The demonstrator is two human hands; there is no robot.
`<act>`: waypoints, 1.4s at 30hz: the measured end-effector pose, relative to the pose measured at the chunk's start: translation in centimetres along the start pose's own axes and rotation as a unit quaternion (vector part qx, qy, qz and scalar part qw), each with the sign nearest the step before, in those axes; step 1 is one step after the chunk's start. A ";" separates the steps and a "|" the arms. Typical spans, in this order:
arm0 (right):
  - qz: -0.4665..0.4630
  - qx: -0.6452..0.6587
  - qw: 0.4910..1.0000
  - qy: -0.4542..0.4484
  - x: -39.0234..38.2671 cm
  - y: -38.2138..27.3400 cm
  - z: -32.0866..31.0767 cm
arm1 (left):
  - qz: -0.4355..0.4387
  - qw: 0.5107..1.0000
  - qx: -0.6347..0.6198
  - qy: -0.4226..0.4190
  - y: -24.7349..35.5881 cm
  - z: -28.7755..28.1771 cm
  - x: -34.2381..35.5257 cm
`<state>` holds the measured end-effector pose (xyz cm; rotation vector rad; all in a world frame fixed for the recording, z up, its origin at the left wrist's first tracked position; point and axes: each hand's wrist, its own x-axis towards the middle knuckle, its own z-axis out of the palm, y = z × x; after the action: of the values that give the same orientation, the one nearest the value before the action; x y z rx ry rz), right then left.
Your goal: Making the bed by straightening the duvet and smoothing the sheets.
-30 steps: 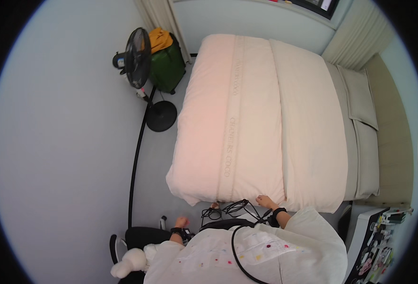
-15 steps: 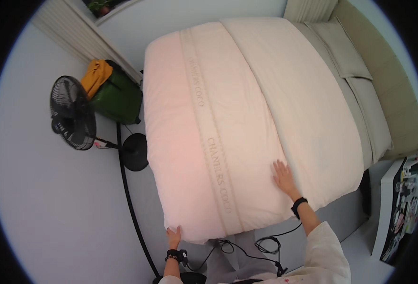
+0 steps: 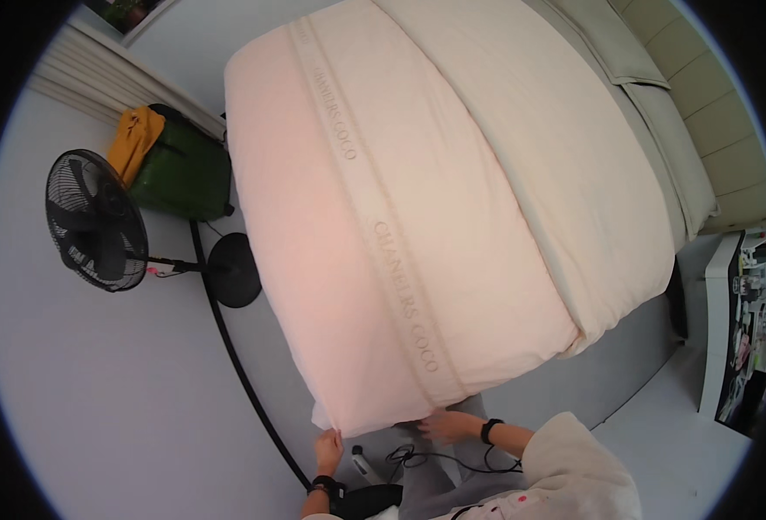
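Quilt (image 3: 357, 260), one, pale pink shading to cream: it lay spread over the bed before you, a lettered stripe crossing it and its near hem hanging toward your legs.

Left hand (image 3: 327, 451): yours was at the quilt's near left corner, fingers drawn narrow and pinching the fabric there.

Right hand (image 3: 449, 426): yours was at the near hem, close to the end of the stripe, its fingertips partly hidden; whether they gripped the cloth, I could not tell.

Wristbands, black: you wore one on each wrist.

Cable (image 3: 409, 456), black, loosely looped: it hung in front of your grey trousers, below your right hand.

Fan (image 3: 97, 221), black, on a round base: it stood left of the bed.

Suitcase (image 3: 182, 173), green: it stood behind the fan, a yellow cloth (image 3: 136, 140) draped on it.

Pillows (image 3: 676, 156), grey-beige: they lay at the right, against a padded headboard (image 3: 704, 100).
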<state>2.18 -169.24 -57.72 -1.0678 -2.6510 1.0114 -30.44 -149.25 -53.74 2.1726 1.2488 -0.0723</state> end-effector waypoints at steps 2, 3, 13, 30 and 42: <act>0.005 0.008 0.999 0.049 -1.1 0.4 -0.6 | -0.036 0.999 -0.003 0.006 -0.1 -0.5 -1.2; 0.018 0.011 0.995 0.093 -1.6 1.5 -1.8 | -0.064 0.998 -0.014 0.012 -0.3 -0.4 -1.2; 0.640 -0.284 0.623 0.349 -21.7 20.6 -22.2 | -0.313 0.891 -0.322 -0.071 -7.1 7.6 -6.3; 0.353 -0.185 0.840 0.369 2.9 14.9 -12.9 | 0.063 0.973 -0.126 0.184 18.4 2.8 17.3; 0.821 0.059 0.480 0.304 -24.1 15.2 -3.0 | 0.001 0.959 0.282 0.032 10.6 7.5 15.9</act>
<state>29.97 -175.26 -61.49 -3.0148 -0.2899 0.4586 -11.37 -144.90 -60.01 2.6735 1.3844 -0.4052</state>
